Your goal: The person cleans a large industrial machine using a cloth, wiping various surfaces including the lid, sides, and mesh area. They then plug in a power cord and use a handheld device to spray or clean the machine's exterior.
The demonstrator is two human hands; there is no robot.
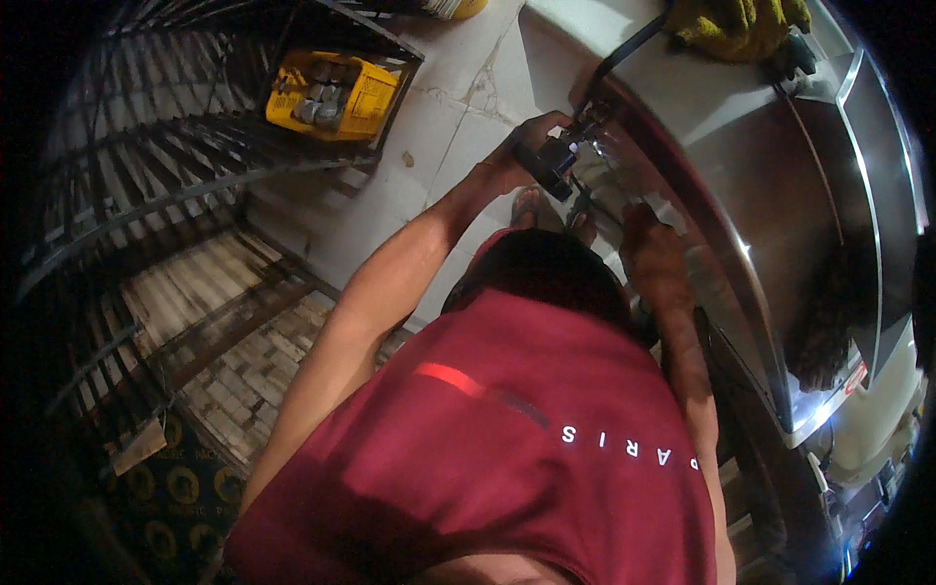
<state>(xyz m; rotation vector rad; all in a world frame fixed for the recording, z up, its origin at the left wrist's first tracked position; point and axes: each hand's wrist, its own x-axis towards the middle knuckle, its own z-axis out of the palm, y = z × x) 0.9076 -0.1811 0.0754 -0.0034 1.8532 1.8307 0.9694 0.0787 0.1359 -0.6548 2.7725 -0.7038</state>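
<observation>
left hand [517, 156] grips a small black tool [549, 162] at the silver metal panel's [760, 166] edge; right hand [651, 252] presses flat, steadying; keep it square.

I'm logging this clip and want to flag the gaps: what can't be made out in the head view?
- Left hand: grips a small dark tool; its kind is too dim and small to tell.
- Right hand: fingers rest at the shiny metal panel; whether they hold anything is lost in shadow.
- Yellow crate: contents too small.
- Yellow cloth: cut by the top edge.
- Feet: hidden by the red shirt.
</observation>
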